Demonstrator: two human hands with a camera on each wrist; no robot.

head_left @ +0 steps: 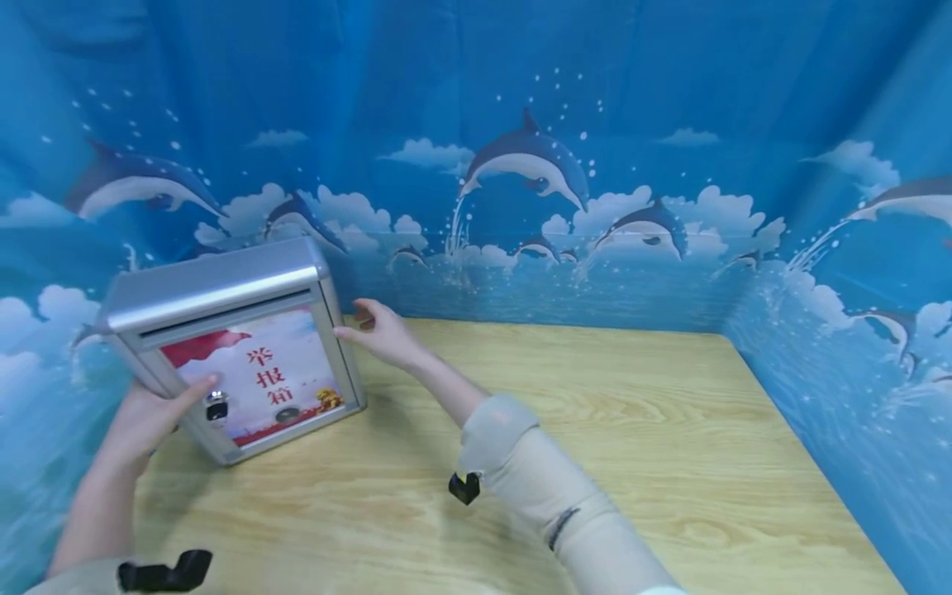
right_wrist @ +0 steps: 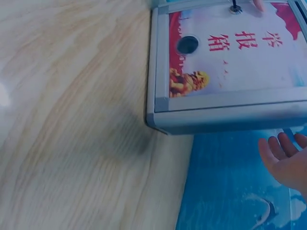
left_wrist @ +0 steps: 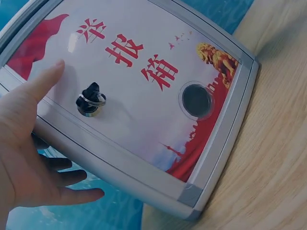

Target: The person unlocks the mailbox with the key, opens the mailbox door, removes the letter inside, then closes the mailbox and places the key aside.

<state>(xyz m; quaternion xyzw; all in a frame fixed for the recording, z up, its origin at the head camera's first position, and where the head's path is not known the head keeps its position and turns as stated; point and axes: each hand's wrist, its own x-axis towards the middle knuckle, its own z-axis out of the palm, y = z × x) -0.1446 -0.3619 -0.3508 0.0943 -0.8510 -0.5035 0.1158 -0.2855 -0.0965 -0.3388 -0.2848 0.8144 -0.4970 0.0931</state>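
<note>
A silver metal letter box [head_left: 223, 277] with a top slot stands angled on the left of the wooden table. Red characters mark its printed front panel [left_wrist: 139, 33]. Keys on a ring [left_wrist: 92, 98] hang at the lock, and a round dark window [left_wrist: 196, 100] sits low in the panel. My left hand [head_left: 149, 417] is at the box's left side, thumb stretched over the front, the other fingers spread beside the side wall. Near the right edge is my right hand [head_left: 387, 337], its fingers loosely bent; in the right wrist view the fingertips [right_wrist: 264, 148] lie close to the side wall.
A blue curtain [head_left: 521, 273] printed with dolphins and clouds rises behind the table and along both sides. The pale wooden tabletop [head_left: 632, 430] extends right of the box. Black clips [head_left: 464, 487] show by both sleeves.
</note>
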